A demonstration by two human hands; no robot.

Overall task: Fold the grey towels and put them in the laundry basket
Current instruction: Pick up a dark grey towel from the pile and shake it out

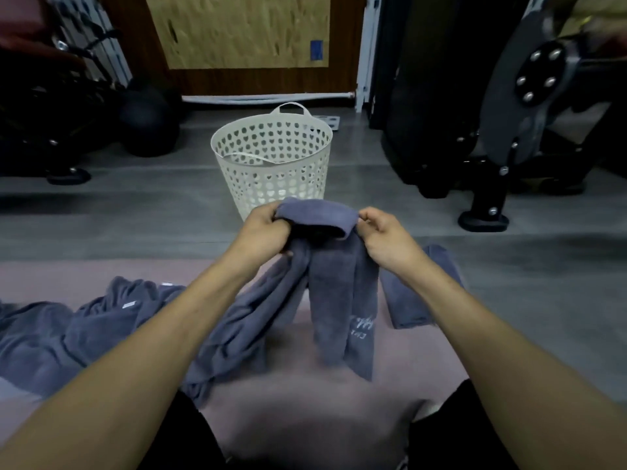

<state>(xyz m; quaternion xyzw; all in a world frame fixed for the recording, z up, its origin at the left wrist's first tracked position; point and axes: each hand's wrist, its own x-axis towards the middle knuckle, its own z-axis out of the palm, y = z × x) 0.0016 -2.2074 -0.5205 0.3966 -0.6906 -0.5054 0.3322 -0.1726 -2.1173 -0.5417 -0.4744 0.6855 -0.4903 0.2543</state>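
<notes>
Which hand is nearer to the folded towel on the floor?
The right hand. The folded towel lies just below and beside it; the left hand is farther, across the held towel, which both hands grip.

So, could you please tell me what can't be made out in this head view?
- Laundry basket: its base sits behind the held towel and left hand; its contents are hidden by its wall.
- Towel heap: cut off by the left edge.
- Print on the held towel: too blurred to read.
- Folded towel: partly behind the right hand and forearm.
</notes>
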